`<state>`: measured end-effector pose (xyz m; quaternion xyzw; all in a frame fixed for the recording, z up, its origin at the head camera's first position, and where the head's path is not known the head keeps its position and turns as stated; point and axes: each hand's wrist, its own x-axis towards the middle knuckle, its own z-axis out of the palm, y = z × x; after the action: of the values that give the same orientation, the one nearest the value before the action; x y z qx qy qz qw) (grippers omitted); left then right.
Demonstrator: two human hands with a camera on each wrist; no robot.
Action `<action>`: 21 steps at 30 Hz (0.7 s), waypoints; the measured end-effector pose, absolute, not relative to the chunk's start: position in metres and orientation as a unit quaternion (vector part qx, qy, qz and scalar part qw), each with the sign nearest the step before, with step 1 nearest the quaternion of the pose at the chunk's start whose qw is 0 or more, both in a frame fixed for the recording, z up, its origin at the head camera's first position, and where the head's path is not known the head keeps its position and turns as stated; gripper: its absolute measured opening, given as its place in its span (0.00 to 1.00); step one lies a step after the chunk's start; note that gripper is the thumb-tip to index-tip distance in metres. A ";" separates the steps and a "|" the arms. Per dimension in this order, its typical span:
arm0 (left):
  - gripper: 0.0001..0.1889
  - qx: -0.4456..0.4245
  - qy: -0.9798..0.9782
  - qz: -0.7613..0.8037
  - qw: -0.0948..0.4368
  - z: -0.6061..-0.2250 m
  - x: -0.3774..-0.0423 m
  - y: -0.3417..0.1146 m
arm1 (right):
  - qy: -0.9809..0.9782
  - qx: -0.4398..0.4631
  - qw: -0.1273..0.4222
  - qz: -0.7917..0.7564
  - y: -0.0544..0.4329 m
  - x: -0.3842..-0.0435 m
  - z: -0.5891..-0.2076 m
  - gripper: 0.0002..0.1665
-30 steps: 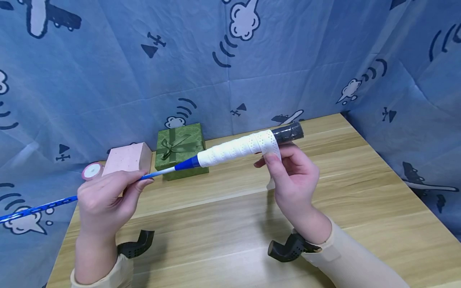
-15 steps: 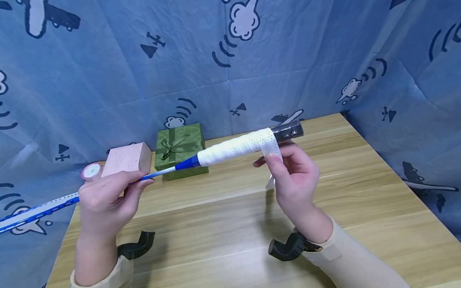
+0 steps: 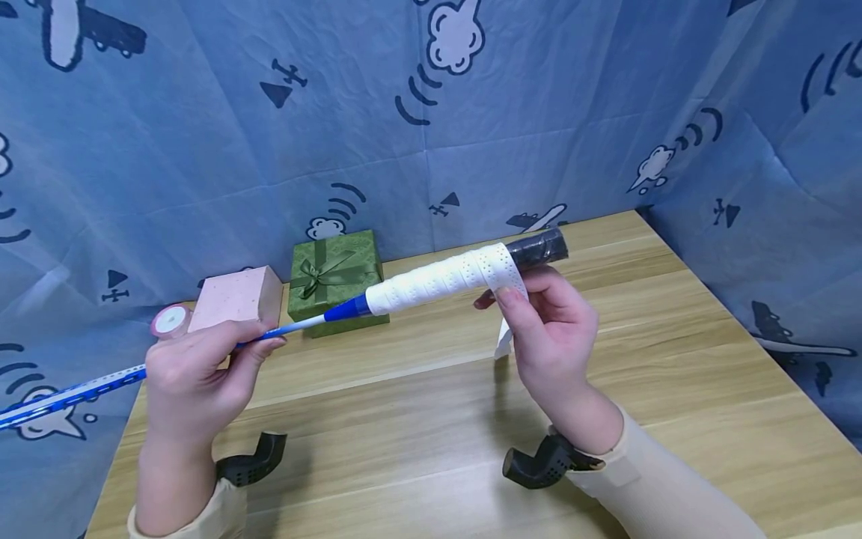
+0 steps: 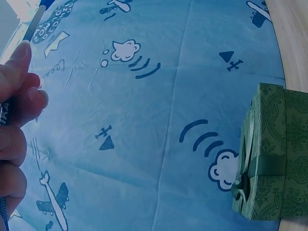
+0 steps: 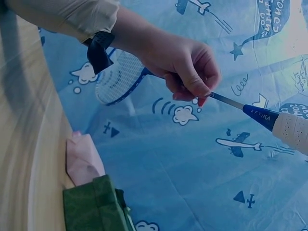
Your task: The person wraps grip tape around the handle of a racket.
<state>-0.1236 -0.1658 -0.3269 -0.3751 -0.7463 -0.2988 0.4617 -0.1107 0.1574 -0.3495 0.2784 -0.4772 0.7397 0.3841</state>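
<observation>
A badminton racket [image 3: 346, 308] is held above the table, slanting up to the right. My left hand [image 3: 202, 374] pinches its thin blue shaft between thumb and fingers. White perforated grip tape [image 3: 438, 281] wraps the handle from the blue cone upward, while the black handle end [image 3: 547, 247] shows bare. My right hand [image 3: 555, 329] pinches the tape where it leaves the handle, and a loose tail [image 3: 503, 340] hangs below. In the right wrist view the strung racket head [image 5: 122, 77] appears behind my left hand. In the left wrist view only my left fingers [image 4: 14, 149] show.
At the back of the wooden table [image 3: 377, 449] stand a green gift box [image 3: 337, 258] with a bow and a pink box [image 3: 229, 296]. A small pink-edged roll [image 3: 170, 320] lies beside the pink box. Blue printed cloth [image 3: 370, 112] hangs behind and at the right.
The racket has turned slightly about its shaft, so its frame at the left edge looks different. More of the tape's loose tail shows below my right hand. Both grips stay the same.
</observation>
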 end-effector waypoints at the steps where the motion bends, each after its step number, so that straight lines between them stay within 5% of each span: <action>1: 0.25 -0.376 -0.748 -0.297 0.459 -0.327 -0.124 -0.166 | -0.476 0.280 0.382 0.741 0.157 -0.111 -0.350 0.14; 12: 0.24 -0.390 -0.770 -0.287 0.417 -0.325 -0.125 -0.170 | -0.469 0.270 0.373 0.754 0.156 -0.111 -0.350 0.20; 21: 0.24 -0.381 -0.762 -0.266 0.451 -0.321 -0.125 -0.166 | -0.463 0.263 0.373 0.760 0.154 -0.110 -0.350 0.16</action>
<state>-0.1247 -0.1663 -0.3211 -0.3810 -0.7618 -0.2661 0.4513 -0.1103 0.1544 -0.3498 0.2627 -0.4634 0.7597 0.3730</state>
